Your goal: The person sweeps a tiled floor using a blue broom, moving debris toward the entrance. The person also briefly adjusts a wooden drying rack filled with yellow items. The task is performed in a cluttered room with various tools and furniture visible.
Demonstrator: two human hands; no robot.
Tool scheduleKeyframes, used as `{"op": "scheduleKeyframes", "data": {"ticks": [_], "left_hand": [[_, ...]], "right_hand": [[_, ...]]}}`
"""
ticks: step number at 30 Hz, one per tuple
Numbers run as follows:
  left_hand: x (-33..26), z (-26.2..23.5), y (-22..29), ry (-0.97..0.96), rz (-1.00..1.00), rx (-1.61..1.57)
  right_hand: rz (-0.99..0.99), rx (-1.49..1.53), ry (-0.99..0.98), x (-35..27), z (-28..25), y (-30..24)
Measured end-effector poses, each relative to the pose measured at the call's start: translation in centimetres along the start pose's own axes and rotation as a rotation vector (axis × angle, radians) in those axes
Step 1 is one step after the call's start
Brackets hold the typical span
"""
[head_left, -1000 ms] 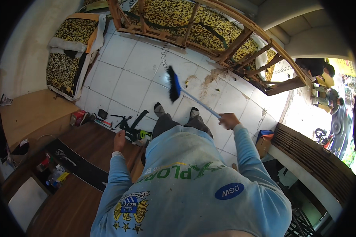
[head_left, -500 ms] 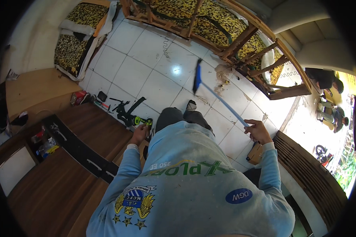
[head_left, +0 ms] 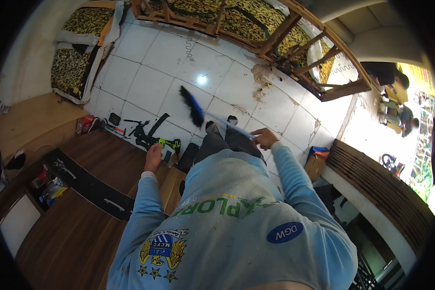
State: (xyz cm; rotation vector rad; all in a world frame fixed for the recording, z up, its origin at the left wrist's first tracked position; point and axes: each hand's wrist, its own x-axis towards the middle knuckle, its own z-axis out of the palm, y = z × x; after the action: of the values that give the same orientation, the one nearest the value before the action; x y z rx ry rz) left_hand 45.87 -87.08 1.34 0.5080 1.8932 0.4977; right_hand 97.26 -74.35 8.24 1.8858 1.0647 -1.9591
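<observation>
My right hand [head_left: 264, 138] is closed around the pale blue handle of a broom [head_left: 227, 123]. The handle slants from the hand toward the left, down to a blue broom head [head_left: 196, 107] with black bristles. That head is over the white tiled floor, ahead of my shoes and slightly blurred. My left hand [head_left: 153, 157] hangs by my left side with its fingers curled in, and I see nothing in it. Near that hand, on the floor, lie a lime-green and black power tool [head_left: 169, 144] and other dark tools.
A wooden sofa frame [head_left: 256, 46] with patterned fabric stretches along the far side. Brown debris [head_left: 261, 79] lies beside it. Upholstered cushions [head_left: 72, 67] stand far left. A brown wooden cabinet [head_left: 82, 208] is at left, a cardboard box [head_left: 315, 166] at right. Other people [head_left: 401, 116] sit outside.
The broom head has swept leftward and nearer to my feet. My right hand moved left with the handle. My view has shifted a little to the right.
</observation>
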Motion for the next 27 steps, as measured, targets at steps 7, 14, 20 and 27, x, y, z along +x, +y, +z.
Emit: {"op": "scheduleKeyframes", "data": {"ticks": [7,14,20,27], "left_hand": [[-1.4,0.9,-4.6,-0.024,-0.062,0.212],[-2.4,5.0,-6.4,0.032,0.004,0.167],[-5.1,13.3,-4.2,0.062,0.029,0.088],[-14.2,25.3,4.0,-0.122,0.209,0.302]], "right_hand": [[0.211,0.100,0.317,-9.4,-9.7,11.4],[0.040,-0.095,0.346,-16.1,-14.3,10.9],[-0.232,0.071,0.179,-7.4,-16.2,10.2],[-0.083,0.954,0.080,5.6,-20.5,12.2]]}}
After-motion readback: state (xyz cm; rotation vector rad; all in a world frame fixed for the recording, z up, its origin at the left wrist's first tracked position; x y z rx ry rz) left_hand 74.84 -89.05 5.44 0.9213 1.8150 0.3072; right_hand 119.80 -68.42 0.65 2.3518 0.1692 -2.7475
